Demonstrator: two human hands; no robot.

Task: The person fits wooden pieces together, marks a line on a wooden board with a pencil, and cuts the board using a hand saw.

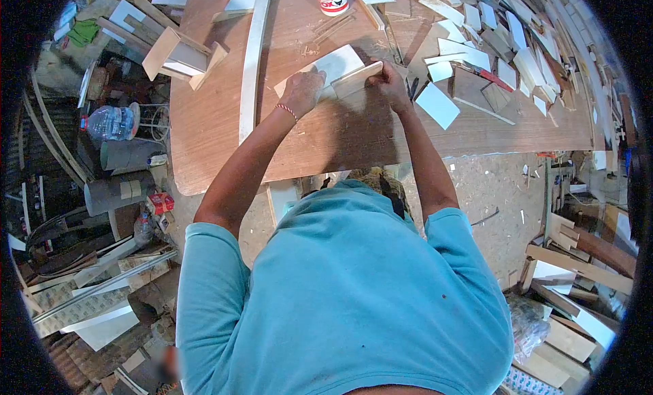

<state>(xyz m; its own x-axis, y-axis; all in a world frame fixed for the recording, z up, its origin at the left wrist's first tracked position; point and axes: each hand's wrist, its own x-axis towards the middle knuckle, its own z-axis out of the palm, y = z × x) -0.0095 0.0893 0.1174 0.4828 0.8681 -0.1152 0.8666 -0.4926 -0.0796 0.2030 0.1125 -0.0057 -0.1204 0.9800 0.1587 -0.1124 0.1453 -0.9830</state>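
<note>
My left hand (pixel 303 93), with a red-and-white cord at its wrist, is closed over the near side of a white-faced board (pixel 345 59). My right hand (pixel 392 86) grips the right end of a pale wooden strip (pixel 358 80), thumb and fingers bent round it. That strip runs along the board's near edge, slightly tilted, and overlaps it in this view. Both pieces are over the brown worktable (pixel 299 150). The undersides of the pieces and some of my fingertips are hidden.
A long white strip (pixel 255 69) lies to the left, and a small wooden frame (pixel 180 57) sits at the table's left edge. A white tub with a red label (pixel 332 1) stands at the back. Many offcuts (pixel 469 55) cover the right side, near a white square piece (pixel 437 105).
</note>
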